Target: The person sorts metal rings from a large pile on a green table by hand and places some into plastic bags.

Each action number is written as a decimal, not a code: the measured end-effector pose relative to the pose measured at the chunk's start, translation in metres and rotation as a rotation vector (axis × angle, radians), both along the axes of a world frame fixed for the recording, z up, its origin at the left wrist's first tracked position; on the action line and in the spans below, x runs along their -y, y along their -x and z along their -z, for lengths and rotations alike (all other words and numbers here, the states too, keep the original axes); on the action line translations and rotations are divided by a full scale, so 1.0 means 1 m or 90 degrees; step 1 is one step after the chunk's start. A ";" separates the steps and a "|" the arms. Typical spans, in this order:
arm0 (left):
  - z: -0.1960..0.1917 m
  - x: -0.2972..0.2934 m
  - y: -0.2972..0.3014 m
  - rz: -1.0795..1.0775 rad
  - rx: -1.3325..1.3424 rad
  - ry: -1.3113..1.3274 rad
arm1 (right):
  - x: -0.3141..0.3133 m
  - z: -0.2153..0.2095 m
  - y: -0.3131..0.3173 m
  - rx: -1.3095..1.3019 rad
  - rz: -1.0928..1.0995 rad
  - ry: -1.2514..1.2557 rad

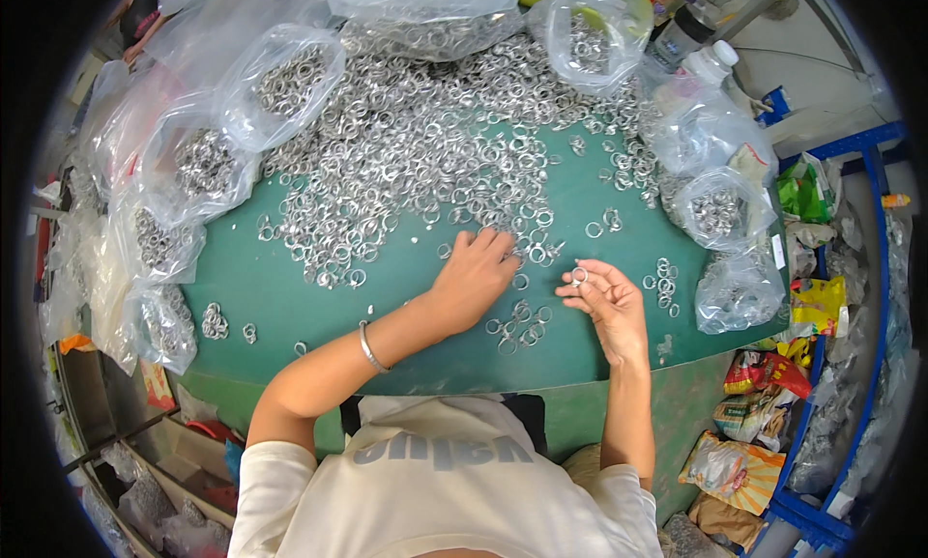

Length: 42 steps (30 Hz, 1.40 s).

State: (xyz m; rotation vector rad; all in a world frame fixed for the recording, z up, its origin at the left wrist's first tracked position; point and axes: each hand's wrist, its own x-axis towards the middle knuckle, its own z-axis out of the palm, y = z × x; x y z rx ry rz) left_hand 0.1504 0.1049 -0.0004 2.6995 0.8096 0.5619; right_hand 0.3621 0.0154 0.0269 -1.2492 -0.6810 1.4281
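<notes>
Rings (pixel 425 143) mostly unsorted, heaped on green counter (pixel 280 287); several bags (pixel 290 80) already filled. Left hand (pixel 476 273) spread flat on pile edge; right hand (pixel 607 302) pinching one ring (pixel 579 275). Small cluster (pixel 520 324) between hands. Plenty left, I'd judge.

You get bright, even overhead light; soft shadows sit under your forearms, plastic bags (pixel 290 80) glare, and fisheye bends the desk (pixel 290 287) edges.
</notes>
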 end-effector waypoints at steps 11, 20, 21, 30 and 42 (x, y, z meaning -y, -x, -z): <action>0.008 0.000 -0.004 -0.006 0.021 0.016 | -0.021 -0.029 -0.035 0.293 0.037 -0.103; 0.005 0.000 0.004 0.010 0.090 0.012 | -0.166 -0.054 -0.177 0.651 0.266 -0.141; 0.004 0.001 0.003 0.013 0.097 0.016 | -0.166 -0.044 -0.185 0.677 0.200 -0.104; -0.007 -0.003 0.014 -0.112 0.133 0.081 | -0.050 -0.043 -0.036 0.687 -0.145 -0.106; -0.033 -0.021 -0.009 -0.064 0.147 0.121 | -0.061 -0.023 -0.049 0.669 0.109 -0.192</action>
